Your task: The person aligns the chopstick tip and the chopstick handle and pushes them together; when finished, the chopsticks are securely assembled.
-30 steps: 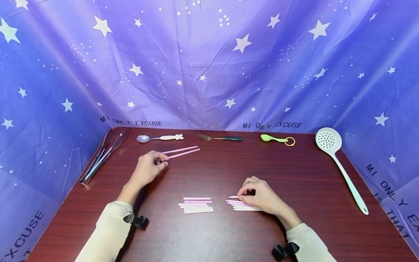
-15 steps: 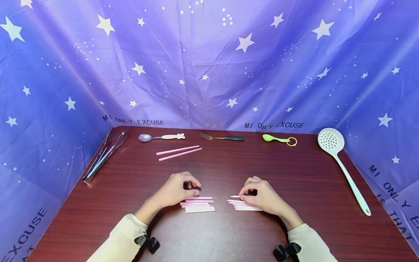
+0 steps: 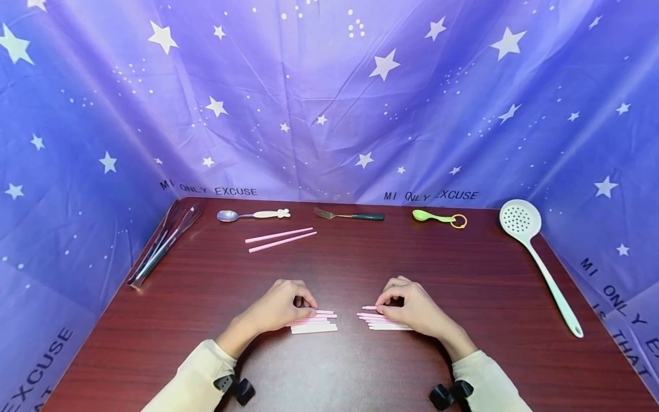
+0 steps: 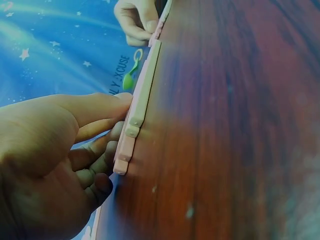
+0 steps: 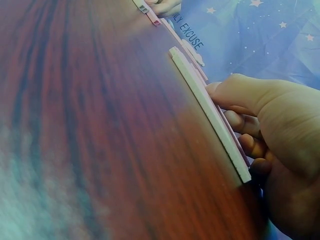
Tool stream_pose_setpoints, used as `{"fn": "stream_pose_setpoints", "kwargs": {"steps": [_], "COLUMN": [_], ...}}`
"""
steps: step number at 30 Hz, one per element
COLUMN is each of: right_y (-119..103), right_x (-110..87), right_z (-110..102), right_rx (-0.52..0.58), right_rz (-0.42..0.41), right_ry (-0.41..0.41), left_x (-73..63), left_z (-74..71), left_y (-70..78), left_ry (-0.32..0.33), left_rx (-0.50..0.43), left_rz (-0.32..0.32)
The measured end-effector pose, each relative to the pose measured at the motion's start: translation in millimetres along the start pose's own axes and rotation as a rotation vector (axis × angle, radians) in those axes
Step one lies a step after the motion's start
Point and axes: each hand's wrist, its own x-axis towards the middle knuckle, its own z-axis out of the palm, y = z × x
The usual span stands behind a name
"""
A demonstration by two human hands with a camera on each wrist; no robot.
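Note:
In the head view, short pink and white sticks lie side by side in a left group (image 3: 314, 329) and a right group (image 3: 388, 327). My left hand (image 3: 275, 306) pinches the farthest pink stick (image 3: 325, 312) of the left group, thumb and forefinger near its middle. Across from it, my right hand (image 3: 414, 306) pinches a pink stick (image 3: 369, 308) whose narrow tip points left. Both wrist views show fingers on the far side of the sticks, where a white stick (image 4: 144, 95) and another white stick (image 5: 210, 110) are nearest the camera.
Two long pink chopsticks (image 3: 282, 240) lie behind the left hand. Along the back are a spoon (image 3: 253, 215), a fork (image 3: 350, 215) and a green spoon (image 3: 435, 217). Tongs (image 3: 161, 252) lie at left, a white skimmer (image 3: 538, 263) at right. A starry cloth (image 3: 329, 103) encloses the table.
My left hand has let go of the two long chopsticks, come toward the left group of sticks and taken hold of its farthest pink stick. My right hand has stayed in place.

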Motion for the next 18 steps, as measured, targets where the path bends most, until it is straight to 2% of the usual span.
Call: {"fn": "stream_pose_setpoints", "kwargs": {"steps": [11,18], "right_y": [2.6,2.2], "right_x": [-1.4,-0.3], "right_z": [0.8,0.5], "right_rx": [-0.001,-0.001], "right_rz": [-0.004,-0.008], "right_ry": [0.003,0.003], "left_x": [0.0,-0.9], "left_z": [1.7,1.0], "left_y": [0.7,-0.1], "left_ry": [0.003,-0.014], "left_rx": [0.064,0.027], "left_rz": [0.044,0.037]}}
